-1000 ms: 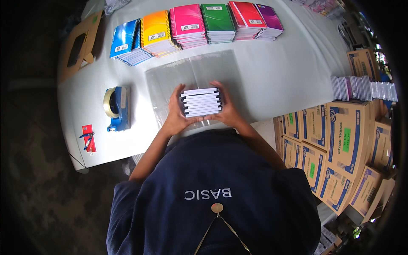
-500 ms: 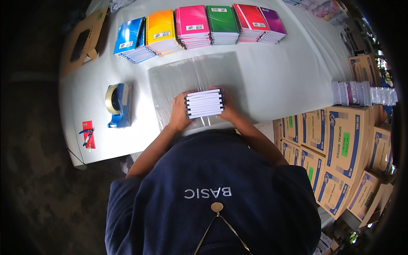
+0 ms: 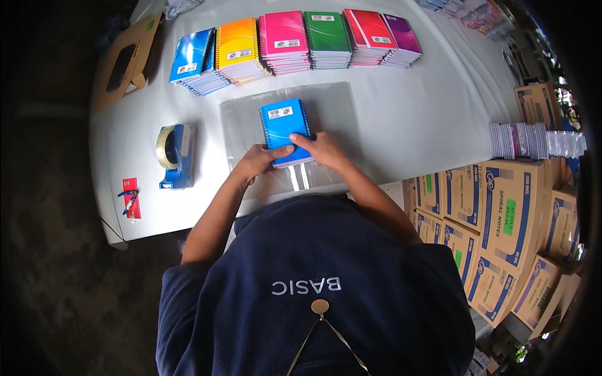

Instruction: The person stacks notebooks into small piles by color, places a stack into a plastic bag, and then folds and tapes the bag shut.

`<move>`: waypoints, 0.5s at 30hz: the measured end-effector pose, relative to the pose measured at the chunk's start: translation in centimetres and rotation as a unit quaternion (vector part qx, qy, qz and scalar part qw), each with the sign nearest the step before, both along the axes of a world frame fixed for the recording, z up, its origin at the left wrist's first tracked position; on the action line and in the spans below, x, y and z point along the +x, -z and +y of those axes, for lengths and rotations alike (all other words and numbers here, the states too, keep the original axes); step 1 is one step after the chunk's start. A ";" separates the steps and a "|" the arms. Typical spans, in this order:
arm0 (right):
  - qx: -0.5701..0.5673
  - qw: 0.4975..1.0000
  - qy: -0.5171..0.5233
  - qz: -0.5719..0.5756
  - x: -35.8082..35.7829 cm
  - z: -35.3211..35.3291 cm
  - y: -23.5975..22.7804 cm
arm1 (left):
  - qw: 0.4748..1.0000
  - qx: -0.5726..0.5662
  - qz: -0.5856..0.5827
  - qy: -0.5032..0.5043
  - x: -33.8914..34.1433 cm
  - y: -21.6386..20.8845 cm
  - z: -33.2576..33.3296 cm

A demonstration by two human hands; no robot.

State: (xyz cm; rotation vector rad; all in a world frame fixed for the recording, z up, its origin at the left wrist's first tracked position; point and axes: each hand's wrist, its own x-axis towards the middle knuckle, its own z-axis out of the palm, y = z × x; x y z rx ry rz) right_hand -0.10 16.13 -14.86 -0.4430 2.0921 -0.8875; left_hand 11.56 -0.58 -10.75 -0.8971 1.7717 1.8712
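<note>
Between my hands is a stack of spiral notebooks, its top cover blue with a white label near the far edge. My left hand grips the stack's near left corner, thumb across the cover. On the near right side my right hand clasps it, thumb also on the cover. Underneath lies a clear plastic sheet, spread over the white table. The stack's far end points away from me, over the sheet.
Stacks of blue, yellow, pink, green, red and purple notebooks line the far side. Left are a blue tape dispenser, a red card with a small blue tool, and a cardboard piece. Cartons stand to the right.
The stack has tipped from showing its white page edges to lying with the blue cover up, slightly farther away. Both thumbs have come onto the cover.
</note>
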 end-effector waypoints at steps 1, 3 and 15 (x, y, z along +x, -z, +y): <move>0.002 1.000 0.004 -0.007 0.0 -0.1 0.2 | 1.000 0.000 -0.004 0.003 -0.1 -0.2 -0.1; -0.006 1.000 0.011 0.000 0.0 -0.1 0.2 | 1.000 -0.009 -0.004 0.006 -0.3 -0.8 -0.2; 0.092 0.981 -0.108 0.129 -0.2 -0.8 -4.5 | 0.997 -0.030 -0.017 0.075 -1.3 -0.4 -1.7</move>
